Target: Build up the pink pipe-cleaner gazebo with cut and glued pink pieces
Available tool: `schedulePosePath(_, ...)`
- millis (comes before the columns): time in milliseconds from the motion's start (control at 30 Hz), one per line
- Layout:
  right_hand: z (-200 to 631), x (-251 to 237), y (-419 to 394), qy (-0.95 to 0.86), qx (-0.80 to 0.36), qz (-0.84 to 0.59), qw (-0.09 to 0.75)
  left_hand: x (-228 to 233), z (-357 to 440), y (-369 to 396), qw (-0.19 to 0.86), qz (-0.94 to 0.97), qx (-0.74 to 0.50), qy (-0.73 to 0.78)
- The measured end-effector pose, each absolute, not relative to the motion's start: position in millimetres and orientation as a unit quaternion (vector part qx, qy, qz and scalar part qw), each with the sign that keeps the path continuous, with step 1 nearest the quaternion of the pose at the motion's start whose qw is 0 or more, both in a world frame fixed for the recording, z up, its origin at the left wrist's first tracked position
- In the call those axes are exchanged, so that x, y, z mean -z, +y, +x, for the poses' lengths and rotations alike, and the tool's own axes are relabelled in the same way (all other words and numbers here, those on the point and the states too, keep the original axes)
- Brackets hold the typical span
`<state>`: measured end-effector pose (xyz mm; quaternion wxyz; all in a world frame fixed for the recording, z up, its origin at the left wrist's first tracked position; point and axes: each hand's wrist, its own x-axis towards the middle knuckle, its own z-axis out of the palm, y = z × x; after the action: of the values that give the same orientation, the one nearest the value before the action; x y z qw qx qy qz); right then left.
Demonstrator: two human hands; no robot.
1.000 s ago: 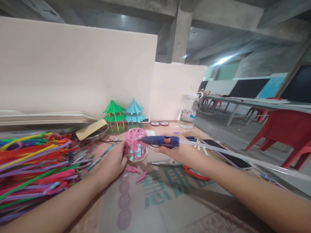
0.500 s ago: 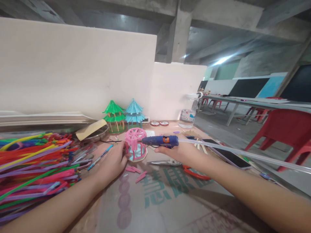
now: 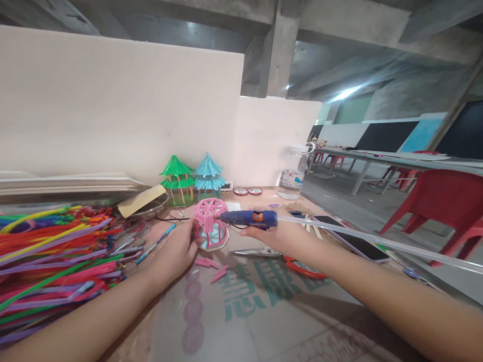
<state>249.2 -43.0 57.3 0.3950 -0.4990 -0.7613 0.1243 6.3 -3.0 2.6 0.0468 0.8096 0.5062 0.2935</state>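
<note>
Brightly pink, round spoke-topped model (image 3: 209, 223) in left grip (image 3: 181, 249), blue glue gun (image 3: 243, 217) in right grip (image 3: 281, 235).

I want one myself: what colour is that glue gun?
The glue gun is blue with some orange, seen in the head view.

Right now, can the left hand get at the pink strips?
Probably yes: the pink strips lie uncovered beside the left hand, though it would first have to release the pink model.
</note>
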Motion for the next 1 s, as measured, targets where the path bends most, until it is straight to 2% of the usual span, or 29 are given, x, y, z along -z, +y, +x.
schedulePosePath(300,248.5,-59.2,-45.9,-0.761,-0.092,-0.516,0.382,-1.3,5.4,-1.7,0.043,0.809,-0.299,0.504)
schedulePosePath(667,249.5,-63.4,-49.1,-0.783,-0.079,-0.536,0.307,-1.0,5.8,-1.8,0.027,0.812,-0.294,0.504)
schedulePosePath(1000,249.8,-66.8,-51.8,-0.792,-0.059,-0.528,0.3,0.8,4.3,-0.1,0.029,0.815,-0.286,0.503)
